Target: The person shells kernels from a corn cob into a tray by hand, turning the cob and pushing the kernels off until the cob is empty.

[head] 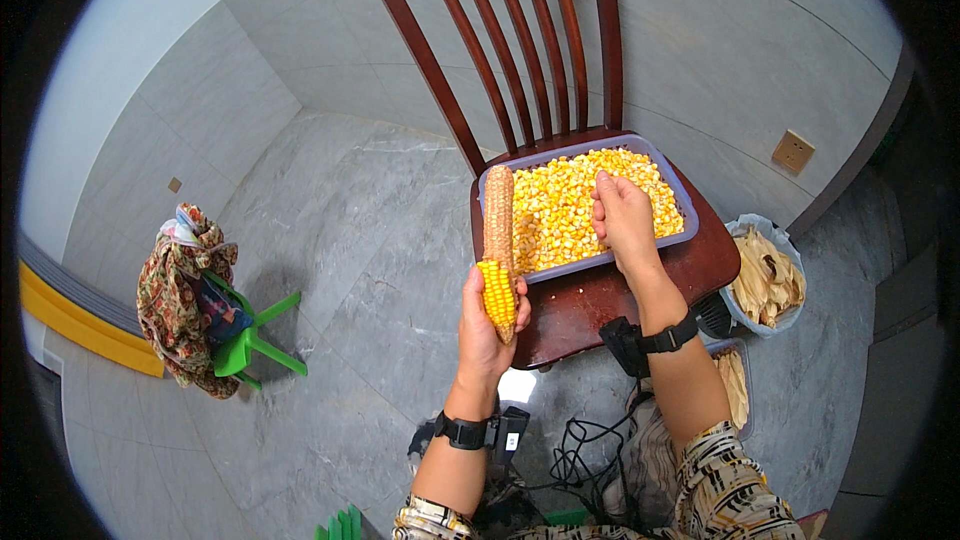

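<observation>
My left hand [487, 319] grips an ear of dried corn [499, 240], held upright at the left front corner of a basket. Yellow kernels cover only the lower end of the ear, near my palm; its upper part is bare, tan cob. My right hand [626, 217] is above the basket's right half, fingers curled in and thumb against them. No object shows in it, though the inside of the curled fingers is hidden. Loose corn kernels [562, 202] fill the shallow purple plastic basket [581, 265], which sits on a dark red wooden chair [570, 326].
To the right, a lined bin [795, 307] holds dry husks [769, 274]; a plastic container [744, 390] with more husks is below it. Black cables [581, 457] hang near my legs. A green stool [244, 345] draped with floral cloth [176, 300] stands left.
</observation>
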Motion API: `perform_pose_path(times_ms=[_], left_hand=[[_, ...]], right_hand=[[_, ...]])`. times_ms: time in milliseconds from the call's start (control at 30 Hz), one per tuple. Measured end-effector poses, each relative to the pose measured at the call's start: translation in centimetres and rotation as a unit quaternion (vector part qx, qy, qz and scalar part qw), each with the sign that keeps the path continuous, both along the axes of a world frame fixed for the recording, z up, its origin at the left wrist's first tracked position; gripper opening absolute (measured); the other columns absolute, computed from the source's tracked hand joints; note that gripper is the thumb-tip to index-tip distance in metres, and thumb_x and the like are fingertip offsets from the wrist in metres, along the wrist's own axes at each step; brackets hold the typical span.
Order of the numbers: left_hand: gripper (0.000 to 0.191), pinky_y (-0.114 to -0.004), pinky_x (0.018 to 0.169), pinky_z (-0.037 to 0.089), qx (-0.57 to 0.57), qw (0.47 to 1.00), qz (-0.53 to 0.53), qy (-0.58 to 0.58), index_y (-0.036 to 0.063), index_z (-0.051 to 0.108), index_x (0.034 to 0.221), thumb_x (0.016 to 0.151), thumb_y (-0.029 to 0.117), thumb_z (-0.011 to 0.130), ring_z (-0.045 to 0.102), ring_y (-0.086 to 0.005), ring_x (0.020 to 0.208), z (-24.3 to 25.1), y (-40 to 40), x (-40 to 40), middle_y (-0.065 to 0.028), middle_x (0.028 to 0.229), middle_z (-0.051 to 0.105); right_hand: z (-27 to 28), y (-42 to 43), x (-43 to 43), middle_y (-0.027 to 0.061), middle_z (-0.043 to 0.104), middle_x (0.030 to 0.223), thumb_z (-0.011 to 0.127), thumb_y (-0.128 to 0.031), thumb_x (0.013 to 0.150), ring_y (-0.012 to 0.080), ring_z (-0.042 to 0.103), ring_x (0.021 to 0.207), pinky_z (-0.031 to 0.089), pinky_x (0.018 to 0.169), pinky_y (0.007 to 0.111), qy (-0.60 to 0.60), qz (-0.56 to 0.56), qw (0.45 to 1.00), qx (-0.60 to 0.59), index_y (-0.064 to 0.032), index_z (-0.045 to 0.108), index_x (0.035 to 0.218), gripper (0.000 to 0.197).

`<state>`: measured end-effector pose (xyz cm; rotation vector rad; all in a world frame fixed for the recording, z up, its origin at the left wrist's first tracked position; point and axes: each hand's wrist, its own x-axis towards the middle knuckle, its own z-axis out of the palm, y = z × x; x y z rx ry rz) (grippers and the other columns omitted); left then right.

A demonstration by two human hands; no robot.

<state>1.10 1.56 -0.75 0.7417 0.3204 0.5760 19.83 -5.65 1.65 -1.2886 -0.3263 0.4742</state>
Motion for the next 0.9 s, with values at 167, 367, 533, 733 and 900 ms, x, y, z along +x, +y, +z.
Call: perform_pose_path(times_ms=[167,367,533,733,900], left_hand=[[0.042,-0.024,0.043,0.036,-0.007,1.0,-0.011,-0.009,0.008,0.045,0.1,0.096,0.047,0.031,0.046,-0.0141,0.05,-0.1,0.0,0.2,-0.0084,0.08,0.053],[0.044,-0.023,0.04,0.034,-0.024,0.999,-0.012,0.025,0.0076,0.048,0.096,0.096,0.048,0.031,0.044,-0.0122,0.045,-0.1,-0.1,0.5,-0.0044,0.071,0.051],[0.045,-0.023,0.039,0.033,-0.026,0.999,-0.016,0.022,0.0075,0.05,0.092,0.096,0.048,0.03,0.042,-0.0114,0.044,0.1,0.1,0.3,-0.003,0.067,0.05],[0.046,-0.024,0.039,0.032,-0.027,0.999,-0.008,0.034,0.0073,0.05,0.09,0.096,0.048,0.029,0.041,-0.0116,0.043,0.2,0.0,0.1,-0.003,0.066,0.049],[0.045,-0.024,0.039,0.032,-0.038,0.999,-0.02,0.02,0.0072,0.049,0.09,0.096,0.047,0.03,0.04,-0.0122,0.044,0.1,0.1,0.0,-0.0038,0.069,0.05]], right_hand=[[0.2,0.5,-2.4,0.0,0.049,0.055,0.058,-0.033,0.091,0.0074,0.044,0.042,0.035,0.038,0.023,-0.104,0.128,0.985,-0.045,-0.0033,0.052,0.076,0.034],[-0.1,1.4,-6.5,0.0045,0.057,0.06,0.066,-0.035,0.084,0.0095,0.052,0.049,0.042,0.044,0.025,-0.192,0.258,0.944,-0.072,-0.0017,0.051,0.073,0.038],[-0.5,1.5,-6.8,0.0053,0.057,0.06,0.067,-0.032,0.084,0.0116,0.056,0.054,0.044,0.048,0.027,-0.198,0.279,0.936,-0.087,-0.0009,0.05,0.073,0.037],[-0.8,1.7,-7.0,0.0098,0.058,0.059,0.062,-0.03,0.086,0.0187,0.058,0.054,0.045,0.051,0.031,-0.205,0.265,0.939,-0.082,0.0002,0.052,0.073,0.035],[-0.5,1.7,-7.5,0.0155,0.06,0.06,0.056,-0.027,0.089,0.0242,0.061,0.054,0.047,0.051,0.035,-0.263,0.234,0.931,-0.1,0.0029,0.053,0.075,0.033]])
